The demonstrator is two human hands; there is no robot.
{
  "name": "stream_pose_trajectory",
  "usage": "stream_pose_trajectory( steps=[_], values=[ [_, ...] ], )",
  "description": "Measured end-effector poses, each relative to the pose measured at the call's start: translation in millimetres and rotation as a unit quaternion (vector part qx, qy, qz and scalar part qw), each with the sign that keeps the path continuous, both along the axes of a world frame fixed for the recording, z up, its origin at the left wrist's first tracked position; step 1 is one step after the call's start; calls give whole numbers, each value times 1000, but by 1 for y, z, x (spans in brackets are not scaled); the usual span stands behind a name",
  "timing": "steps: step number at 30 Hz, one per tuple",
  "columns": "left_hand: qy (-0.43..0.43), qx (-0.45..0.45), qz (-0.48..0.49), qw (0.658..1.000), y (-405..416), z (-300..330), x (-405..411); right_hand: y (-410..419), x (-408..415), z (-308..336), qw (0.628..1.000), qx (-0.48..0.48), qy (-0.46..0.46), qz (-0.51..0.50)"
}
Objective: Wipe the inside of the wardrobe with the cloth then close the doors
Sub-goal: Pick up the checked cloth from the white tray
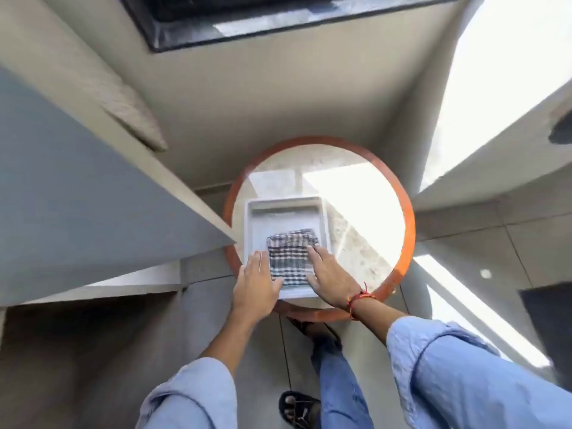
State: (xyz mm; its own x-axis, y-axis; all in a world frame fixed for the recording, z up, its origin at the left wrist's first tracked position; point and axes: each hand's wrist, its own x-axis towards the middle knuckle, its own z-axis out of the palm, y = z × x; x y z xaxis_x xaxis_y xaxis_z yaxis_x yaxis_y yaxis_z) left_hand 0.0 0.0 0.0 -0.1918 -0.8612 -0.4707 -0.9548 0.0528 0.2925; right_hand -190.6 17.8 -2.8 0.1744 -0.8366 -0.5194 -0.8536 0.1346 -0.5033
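Wardrobe: the grey-blue flat panel [77, 181] at the left, which I judge to be an open wardrobe door; the inside is not in view.
Table: a round stone-topped table with an orange-brown rim [399, 193], half in sunlight, straight ahead.
Tray: a white square plastic tray [284, 205] on the table's near-left part.
Cloth: a folded grey-and-white checked cloth [291, 255] lying flat in the tray's near-right corner, long axis running away from the person.
Left hand [255, 281]: open, fingers spread, touching the cloth's left edge, gripping nothing.
Right hand [329, 275]: open, flat, fingertips on the cloth's right edge; red thread wristband [359, 298].
Key relation: the cloth lies between both hands, equally near; the wardrobe stands to the left.
Writing: none readable on the tray or cloth.
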Motion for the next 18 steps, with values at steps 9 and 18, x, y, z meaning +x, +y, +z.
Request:
stream_pose_trajectory(
  steps=[9,18],
  values=[
    [35,122,95,987,-49,-98,-41,-51,4,-86,989,100,-9,-108],
    [176,131,264,939,-73,-124,-36,-69,26,-112,975,71,6,-210]
  ],
)
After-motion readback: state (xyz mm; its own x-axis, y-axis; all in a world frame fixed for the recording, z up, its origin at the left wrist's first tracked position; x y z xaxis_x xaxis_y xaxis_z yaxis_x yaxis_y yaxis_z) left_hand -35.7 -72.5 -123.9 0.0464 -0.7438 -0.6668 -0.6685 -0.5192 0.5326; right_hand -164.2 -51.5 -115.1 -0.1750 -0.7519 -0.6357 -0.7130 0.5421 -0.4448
